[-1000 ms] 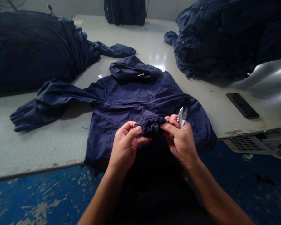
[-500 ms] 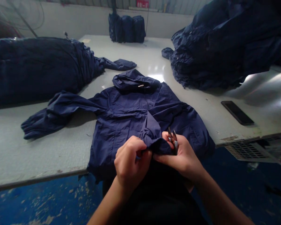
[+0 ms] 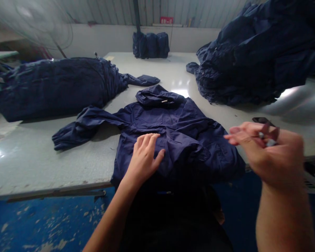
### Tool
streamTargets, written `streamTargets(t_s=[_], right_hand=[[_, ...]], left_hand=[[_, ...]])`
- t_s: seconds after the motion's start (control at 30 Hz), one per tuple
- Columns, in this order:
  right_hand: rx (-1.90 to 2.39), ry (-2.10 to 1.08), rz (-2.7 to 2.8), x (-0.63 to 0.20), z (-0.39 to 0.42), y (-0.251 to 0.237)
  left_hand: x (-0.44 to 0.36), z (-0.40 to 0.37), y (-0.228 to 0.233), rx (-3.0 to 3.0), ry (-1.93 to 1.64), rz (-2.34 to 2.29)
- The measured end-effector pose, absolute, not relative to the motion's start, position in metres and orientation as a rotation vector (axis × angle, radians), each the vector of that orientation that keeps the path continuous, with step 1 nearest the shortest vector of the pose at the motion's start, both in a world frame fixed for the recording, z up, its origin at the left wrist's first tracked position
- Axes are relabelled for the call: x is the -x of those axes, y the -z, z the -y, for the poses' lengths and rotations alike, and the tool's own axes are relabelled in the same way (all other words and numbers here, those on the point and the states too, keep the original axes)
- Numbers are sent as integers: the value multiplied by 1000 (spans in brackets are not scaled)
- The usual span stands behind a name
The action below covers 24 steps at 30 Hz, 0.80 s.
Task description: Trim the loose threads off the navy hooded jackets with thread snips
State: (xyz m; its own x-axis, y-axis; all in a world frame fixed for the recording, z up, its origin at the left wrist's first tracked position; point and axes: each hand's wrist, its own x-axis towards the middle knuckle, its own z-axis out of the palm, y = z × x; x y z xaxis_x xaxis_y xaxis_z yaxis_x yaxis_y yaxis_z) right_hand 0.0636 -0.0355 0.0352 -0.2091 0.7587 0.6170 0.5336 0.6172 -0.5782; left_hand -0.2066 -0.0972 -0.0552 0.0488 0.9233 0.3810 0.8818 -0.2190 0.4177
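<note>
A navy hooded jacket [image 3: 173, 133] lies spread on the pale table [image 3: 42, 164], its hood toward the far side and one sleeve stretched out to the left. My left hand [image 3: 144, 157] rests flat on the jacket's lower front, fingers apart, holding nothing. My right hand [image 3: 267, 150] is raised off to the right of the jacket, blurred, with small metal thread snips [image 3: 269, 138] held in its fingers.
A bundled heap of navy garments [image 3: 52, 87] lies at the left of the table, a larger heap [image 3: 252, 59] at the right, and a folded stack [image 3: 151, 44] at the far end. A dark phone [image 3: 261, 120] lies partly behind my right hand. Blue worn floor below the table edge.
Both hands let go of the bunched sleeve cuff. The left hand went flat on the jacket and the right hand swung out to the right with the snips. The view tilted up.
</note>
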Motion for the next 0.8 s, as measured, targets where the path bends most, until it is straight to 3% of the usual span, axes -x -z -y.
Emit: streamTargets(t_s=[0.1, 0.17, 0.27, 0.4, 0.5, 0.57, 0.7, 0.8], right_hand=[[599, -490, 2396, 0, 36, -17], [971, -454, 2712, 19, 17, 4], [1385, -379, 2718, -22, -25, 15], [1807, -197, 2526, -125, -56, -26], [1778, -136, 2360, -137, -49, -59], [1499, -327, 2302, -101, -44, -61], [935, -1232, 2296, 16, -74, -21], [959, -1388, 2243, 84, -134, 12]], left_hand=[[204, 94, 76, -2358, -672, -1807], [201, 103, 86, -2360, -649, -1837], [204, 135, 96, -2365, -618, -1914], [211, 183, 92, -2492, -552, -1957], [222, 179, 62, -2477, -489, -1829], [233, 147, 40, -2422, -460, -1743], [253, 64, 37, -2594, -385, -1788], [258, 54, 64, -2679, -201, -1706]])
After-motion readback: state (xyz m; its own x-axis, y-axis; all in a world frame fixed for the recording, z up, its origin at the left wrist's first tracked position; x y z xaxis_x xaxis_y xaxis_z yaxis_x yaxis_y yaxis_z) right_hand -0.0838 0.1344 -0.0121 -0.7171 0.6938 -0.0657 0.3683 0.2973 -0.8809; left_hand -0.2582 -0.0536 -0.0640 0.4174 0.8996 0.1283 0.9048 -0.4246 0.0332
